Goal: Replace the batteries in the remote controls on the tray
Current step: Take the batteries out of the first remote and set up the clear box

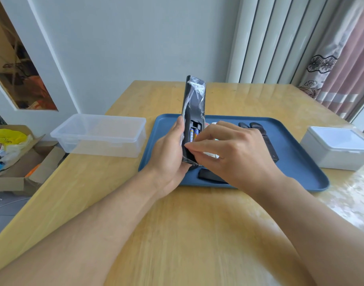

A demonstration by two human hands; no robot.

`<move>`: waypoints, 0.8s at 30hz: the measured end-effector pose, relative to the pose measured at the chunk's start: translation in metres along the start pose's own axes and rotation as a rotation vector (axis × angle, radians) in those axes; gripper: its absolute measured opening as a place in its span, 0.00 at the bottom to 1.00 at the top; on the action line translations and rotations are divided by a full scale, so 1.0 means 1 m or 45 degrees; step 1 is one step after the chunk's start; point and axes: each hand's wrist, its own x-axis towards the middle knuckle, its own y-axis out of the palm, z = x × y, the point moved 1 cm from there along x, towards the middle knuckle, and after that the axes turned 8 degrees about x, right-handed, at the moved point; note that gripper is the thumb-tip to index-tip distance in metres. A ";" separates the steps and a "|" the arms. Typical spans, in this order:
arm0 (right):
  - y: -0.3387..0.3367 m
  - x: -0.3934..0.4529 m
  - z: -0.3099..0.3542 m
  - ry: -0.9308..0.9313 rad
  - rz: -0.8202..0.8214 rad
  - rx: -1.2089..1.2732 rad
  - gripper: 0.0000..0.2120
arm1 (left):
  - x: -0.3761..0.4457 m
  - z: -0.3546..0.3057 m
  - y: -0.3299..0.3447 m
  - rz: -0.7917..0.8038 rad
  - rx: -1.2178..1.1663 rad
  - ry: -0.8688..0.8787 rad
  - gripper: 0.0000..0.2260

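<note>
My left hand (168, 153) grips a black remote (194, 102) wrapped in clear film and holds it upright above the blue tray (296, 174). Its back faces me with the battery bay uncovered, and two blue-and-gold batteries (193, 134) sit inside. My right hand (232, 149) reaches in from the right, fingertips touching the remote's lower end beside the batteries. A black battery cover (210, 176) lies on the tray below my hands. Two more black remotes (265, 139) lie on the tray behind my right hand, and something white is partly hidden under it.
A clear plastic box (98, 134) without a lid stands on the wooden table left of the tray. A white lidded box (339, 147) stands to the tray's right. Cardboard boxes with clutter (14, 157) sit on the floor at far left.
</note>
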 end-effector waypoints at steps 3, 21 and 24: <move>0.002 0.000 0.001 -0.016 -0.034 -0.007 0.06 | -0.002 -0.004 0.001 0.000 -0.023 0.014 0.26; 0.006 0.000 -0.006 -0.149 0.045 -0.021 0.07 | -0.004 -0.018 -0.004 0.066 0.060 0.006 0.31; 0.006 0.000 -0.008 -0.197 0.029 -0.010 0.06 | -0.005 -0.019 -0.003 0.109 0.109 0.025 0.31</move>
